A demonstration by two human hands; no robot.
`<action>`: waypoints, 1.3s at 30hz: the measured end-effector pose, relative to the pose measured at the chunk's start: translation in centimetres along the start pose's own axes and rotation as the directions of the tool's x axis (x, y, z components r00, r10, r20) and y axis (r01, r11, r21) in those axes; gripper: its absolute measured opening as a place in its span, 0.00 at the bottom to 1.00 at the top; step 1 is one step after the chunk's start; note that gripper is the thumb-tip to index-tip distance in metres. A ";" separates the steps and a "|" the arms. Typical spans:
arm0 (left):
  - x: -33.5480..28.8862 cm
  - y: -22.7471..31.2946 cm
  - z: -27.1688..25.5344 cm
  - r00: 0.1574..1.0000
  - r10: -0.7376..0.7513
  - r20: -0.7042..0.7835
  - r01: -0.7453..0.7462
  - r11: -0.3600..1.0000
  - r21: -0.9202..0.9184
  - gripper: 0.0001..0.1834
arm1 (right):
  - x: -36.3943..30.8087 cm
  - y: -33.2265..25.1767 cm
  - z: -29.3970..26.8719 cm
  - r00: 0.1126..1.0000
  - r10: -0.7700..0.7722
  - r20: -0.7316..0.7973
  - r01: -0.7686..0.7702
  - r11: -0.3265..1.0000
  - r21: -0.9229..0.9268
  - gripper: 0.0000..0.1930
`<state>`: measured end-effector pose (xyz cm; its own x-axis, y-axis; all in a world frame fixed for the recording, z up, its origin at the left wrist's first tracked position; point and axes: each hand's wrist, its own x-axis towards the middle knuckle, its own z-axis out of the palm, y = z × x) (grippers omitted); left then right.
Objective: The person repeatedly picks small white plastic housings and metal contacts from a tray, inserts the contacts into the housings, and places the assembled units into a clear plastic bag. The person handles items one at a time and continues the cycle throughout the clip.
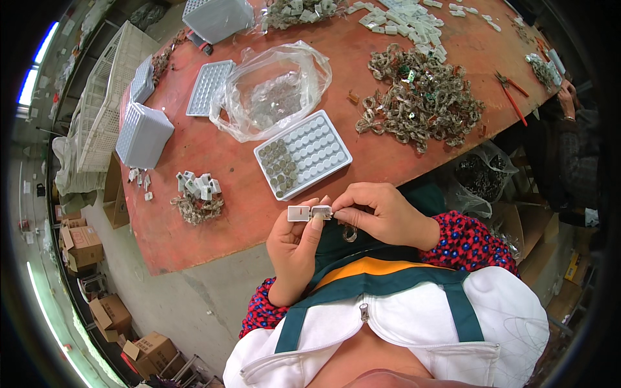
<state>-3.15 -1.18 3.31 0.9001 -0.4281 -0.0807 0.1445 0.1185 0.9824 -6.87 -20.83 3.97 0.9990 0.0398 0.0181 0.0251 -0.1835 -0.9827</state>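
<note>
Just past the table's near edge, my left hand (292, 249) grips a small white plastic case (298, 213) that lies opened into two halves. Its thumb presses on the right half, which has metallic parts inside. My right hand (391, 213) is closed in a pinch at the right end of the case. From those fingers hangs a small loop of coiled thin wire (349, 234); the exact point of contact is hidden. Beyond the hands stands a white tray (328, 169) with round cells, its left columns holding small round silvery discs (278, 167).
On the red table (226, 239) lie a tangled heap of coiled wires (420, 97), a clear plastic bag (275, 97), white cases with wires (198, 194), stacked trays (143, 136) and red-handled pliers (511, 96). A co-worker's hand (567, 100) shows at the far right.
</note>
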 end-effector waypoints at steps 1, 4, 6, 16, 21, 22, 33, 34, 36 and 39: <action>0.1 0.0 -0.1 1.000 -0.022 0.009 0.022 0.999 -0.038 0.15 | 0.0 0.1 0.0 1.000 -0.010 -0.003 0.010 0.999 0.031 0.07; 0.2 -0.3 -0.3 0.995 -0.096 0.023 0.098 0.980 -0.173 0.15 | -0.1 0.3 0.2 0.998 0.056 0.016 -0.057 0.993 0.100 0.08; 0.3 -0.6 -0.3 0.991 -0.135 0.013 0.134 0.952 -0.277 0.15 | -0.2 0.5 0.3 0.994 0.107 0.035 -0.111 0.984 0.136 0.08; 0.9 -1.8 -2.5 0.989 -0.144 -0.035 0.097 0.811 -0.577 0.19 | 4.6 0.0 -0.9 0.963 -0.238 -0.124 0.178 0.913 -0.366 0.06; 1.1 -1.0 -3.3 0.965 -0.253 -0.066 0.176 0.817 -0.549 0.21 | 9.1 0.9 0.1 0.883 -0.467 0.049 0.400 0.693 -0.599 0.07; 1.2 -0.9 -3.1 0.963 -0.248 -0.104 0.156 0.829 -0.536 0.19 | 9.6 1.1 0.2 0.870 -0.481 0.107 0.438 0.655 -0.616 0.08; 2.8 -0.3 -2.0 0.988 -0.110 -0.108 0.065 0.931 -0.358 0.24 | 6.8 -1.9 0.2 0.956 -0.288 0.049 0.289 0.907 -0.305 0.07; 2.9 -0.3 -1.8 0.992 -0.079 -0.100 0.041 0.939 -0.340 0.24 | 6.5 -2.1 0.6 0.937 -0.346 0.053 0.344 0.882 -0.322 0.07; 3.0 -0.3 -1.6 0.994 -0.047 -0.094 0.015 0.947 -0.320 0.24 | 6.1 -2.3 1.0 0.913 -0.406 0.031 0.375 0.809 -0.452 0.07; 2.8 -0.3 -1.4 0.994 -0.016 -0.105 -0.017 0.953 -0.303 0.23 | 6.2 -2.4 1.3 0.912 -0.408 0.037 0.359 0.754 -0.550 0.07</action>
<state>-0.10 -1.12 2.54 0.9360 -0.3333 -0.1133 0.2467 0.3912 0.8866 -0.81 -18.84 6.23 0.9000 0.1472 0.4103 0.3973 -0.6646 -0.6329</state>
